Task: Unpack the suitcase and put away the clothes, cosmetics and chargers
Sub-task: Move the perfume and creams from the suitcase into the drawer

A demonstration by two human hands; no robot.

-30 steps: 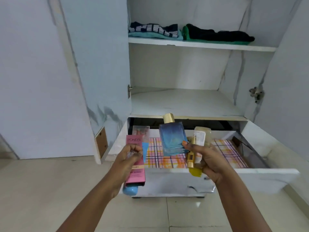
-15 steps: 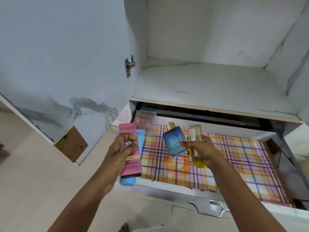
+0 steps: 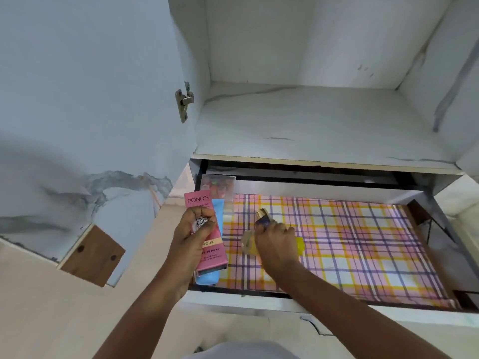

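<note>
The right hand is grasping a blue bottle and, it seems, others, lowering them into the drawer; the left hand beside it is gripping a pink box, waiting

Two hands over one open drawer. The left hand carries two things: one pink carton and one blue tube behind it. The right hand bunches three: one blue perfume bottle, gold-capped, one pale bottle, blurred, and one yellow item. One clear packet stands in the drawer's back-left corner. One plaid liner, one door hinge.
</note>
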